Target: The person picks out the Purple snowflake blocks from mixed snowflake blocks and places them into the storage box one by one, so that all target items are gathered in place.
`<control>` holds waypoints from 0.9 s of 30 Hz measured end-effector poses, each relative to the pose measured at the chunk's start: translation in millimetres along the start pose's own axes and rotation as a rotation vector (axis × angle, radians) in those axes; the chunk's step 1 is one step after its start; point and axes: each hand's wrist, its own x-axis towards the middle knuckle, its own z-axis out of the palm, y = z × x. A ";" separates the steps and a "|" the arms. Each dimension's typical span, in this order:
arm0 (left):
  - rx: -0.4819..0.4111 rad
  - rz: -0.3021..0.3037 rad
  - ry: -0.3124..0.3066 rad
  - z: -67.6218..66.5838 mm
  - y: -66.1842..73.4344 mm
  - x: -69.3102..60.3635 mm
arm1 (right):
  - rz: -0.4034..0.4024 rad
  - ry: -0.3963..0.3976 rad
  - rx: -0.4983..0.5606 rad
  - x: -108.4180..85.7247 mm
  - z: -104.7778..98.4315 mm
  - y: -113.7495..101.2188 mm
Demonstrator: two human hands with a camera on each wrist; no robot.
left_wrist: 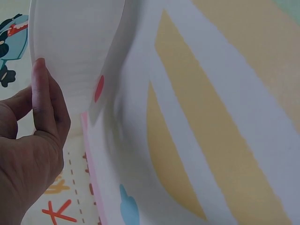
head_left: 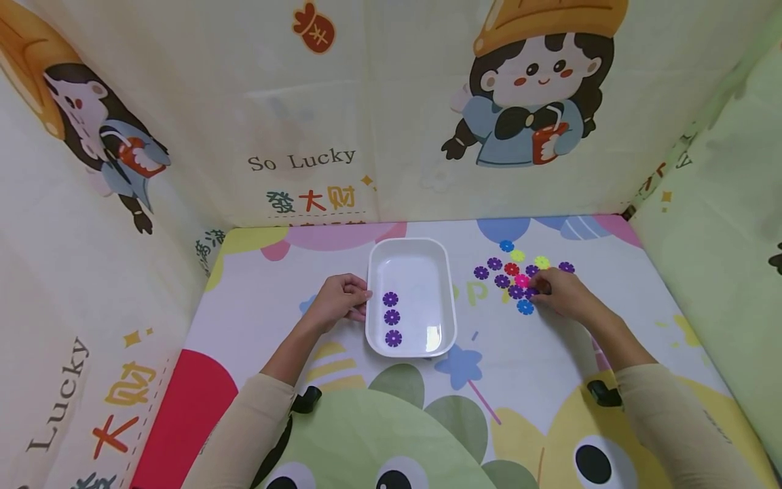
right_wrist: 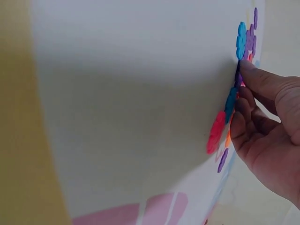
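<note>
A white tray (head_left: 421,272) holds three purple flower-shaped discs (head_left: 392,317) in a column on its left side. My left hand (head_left: 337,299) pinches the tray's left rim; the left wrist view shows the hand (left_wrist: 42,126) with its fingers on the tray wall (left_wrist: 75,47). To the right of the tray, my right hand (head_left: 565,293) reaches into a group of coloured discs (head_left: 501,281). In the right wrist view, thumb and fingers of that hand (right_wrist: 272,117) close on a dark purple disc (right_wrist: 238,75) among blue (right_wrist: 241,40) and pink ones (right_wrist: 216,132).
A patterned cloth (head_left: 519,380) covers the table. Printed curtains (head_left: 391,102) stand behind and at both sides. Yellow discs (head_left: 542,261), a red disc (head_left: 511,269) and blue discs (head_left: 525,308) lie around the right hand.
</note>
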 end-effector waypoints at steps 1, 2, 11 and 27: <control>0.000 0.000 0.000 0.1 -0.2 0.0 | 0.003 -0.004 -0.001 -0.2 0.1 -0.2; -0.001 0.000 0.000 0.1 -0.5 0.1 | 0.006 -0.008 0.002 -0.5 -0.2 -0.7; 0.003 0.008 -0.003 -0.5 -0.1 -1.2 | 0.002 -0.019 0.008 0.3 -3.2 -0.8; 0.008 -0.004 0.002 -0.2 -0.9 1.1 | -0.083 -0.021 -0.020 -6.6 -9.5 -7.8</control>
